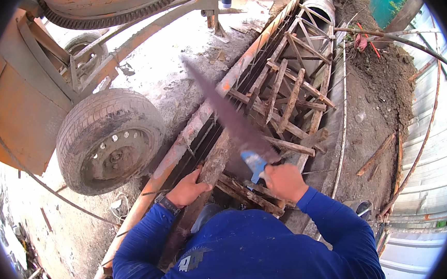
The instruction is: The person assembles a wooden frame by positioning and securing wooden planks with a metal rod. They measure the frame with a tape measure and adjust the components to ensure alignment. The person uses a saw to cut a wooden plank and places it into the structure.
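Observation:
My right hand [284, 182] is wrapped round the grip of a handsaw [227, 107], which has a blue and white part by its handle. The long, rusty-brown blade points up and to the left, slightly blurred, and lies across the view of a wooden plank [216, 163]. Whether its teeth touch the wood I cannot tell. My left hand [188, 188] grips the plank's edge, thumb on top, with a dark watch on that wrist. The plank runs slantwise past my body, its lower part partly hidden by my left arm.
Ahead, a trench holds a frame of crossed wooden sticks [295, 90], with a concrete pipe [320, 3] at its far end. A long rusty bar [191, 129] edges it on the left, beside an orange mixer's tyre [110, 139]. Dug soil [385, 86] and metal sheeting [417, 167] lie right.

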Tool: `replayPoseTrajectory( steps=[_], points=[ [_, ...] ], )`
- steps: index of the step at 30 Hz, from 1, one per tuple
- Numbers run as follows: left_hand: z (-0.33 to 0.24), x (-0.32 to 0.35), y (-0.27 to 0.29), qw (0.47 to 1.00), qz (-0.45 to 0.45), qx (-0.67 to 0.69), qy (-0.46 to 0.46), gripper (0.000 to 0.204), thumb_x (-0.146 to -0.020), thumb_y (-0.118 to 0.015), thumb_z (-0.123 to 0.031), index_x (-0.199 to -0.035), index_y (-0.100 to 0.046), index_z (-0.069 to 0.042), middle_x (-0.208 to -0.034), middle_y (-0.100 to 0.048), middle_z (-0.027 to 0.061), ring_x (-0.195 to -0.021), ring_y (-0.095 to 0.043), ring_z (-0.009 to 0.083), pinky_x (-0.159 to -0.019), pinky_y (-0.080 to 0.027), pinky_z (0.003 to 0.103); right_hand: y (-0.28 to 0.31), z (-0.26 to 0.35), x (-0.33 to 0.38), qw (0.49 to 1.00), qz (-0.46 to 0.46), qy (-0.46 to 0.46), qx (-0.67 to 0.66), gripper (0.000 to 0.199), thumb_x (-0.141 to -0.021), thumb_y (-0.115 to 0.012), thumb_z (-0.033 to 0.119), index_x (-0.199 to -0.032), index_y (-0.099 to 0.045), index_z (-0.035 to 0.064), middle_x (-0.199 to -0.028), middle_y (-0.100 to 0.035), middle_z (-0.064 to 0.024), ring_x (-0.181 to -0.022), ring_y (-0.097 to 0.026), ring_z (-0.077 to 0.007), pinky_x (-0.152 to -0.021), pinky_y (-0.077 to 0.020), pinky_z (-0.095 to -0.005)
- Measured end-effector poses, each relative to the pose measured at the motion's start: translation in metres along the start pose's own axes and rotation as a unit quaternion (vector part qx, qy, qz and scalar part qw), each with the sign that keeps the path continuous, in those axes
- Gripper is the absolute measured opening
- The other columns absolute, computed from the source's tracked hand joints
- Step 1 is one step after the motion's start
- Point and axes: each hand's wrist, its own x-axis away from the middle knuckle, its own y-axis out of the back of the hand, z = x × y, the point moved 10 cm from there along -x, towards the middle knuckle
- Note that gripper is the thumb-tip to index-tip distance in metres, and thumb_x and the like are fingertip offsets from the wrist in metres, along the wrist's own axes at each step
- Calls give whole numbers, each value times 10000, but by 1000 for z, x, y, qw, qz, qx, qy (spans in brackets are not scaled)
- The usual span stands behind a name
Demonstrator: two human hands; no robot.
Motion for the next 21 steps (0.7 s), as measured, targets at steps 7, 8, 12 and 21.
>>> replayPoseTrajectory(
  steps=[7,8,12,21],
  points=[
    [-12,23,-43,997,-12,45,-54,631,-890,-717,-229,-1407,-531,80,-1240,-663,147,-1138,-601,212,-1044,-460,348,-16,9,39,995,-16,96,-16,253,-884,-701,261,-964,-586,50,-732,-697,-122,-688,-708,-329,-630,-532,-474],
    [-4,30,-47,997,-18,61,-36,626,-892,-714,-226,-1410,-532,73,-1234,-662,136,-1133,-598,203,-1042,-461,348,-15,12,42,994,1,113,3,264,-882,-699,261,-965,-583,38,-721,-692,-134,-656,-702,-336,-623,-540,-478],
    [-7,51,-46,998,-33,37,-50,600,-899,-703,-209,-1415,-538,50,-1225,-657,106,-1121,-591,179,-1035,-460,345,38,-18,29,992,-118,3,-47,259,-874,-690,257,-942,-583,31,-704,-689,-128,-634,-698,-345,-611,-540,-478],
    [-1,80,-52,993,-83,70,-45,569,-902,-703,-204,-1394,-548,34,-1225,-649,96,-1131,-572,173,-1026,-458,342,23,15,38,989,-106,101,1,228,-867,-694,286,-944,-623,83,-705,-693,-98,-671,-707,-318,-623,-510,-469]
  ],
)
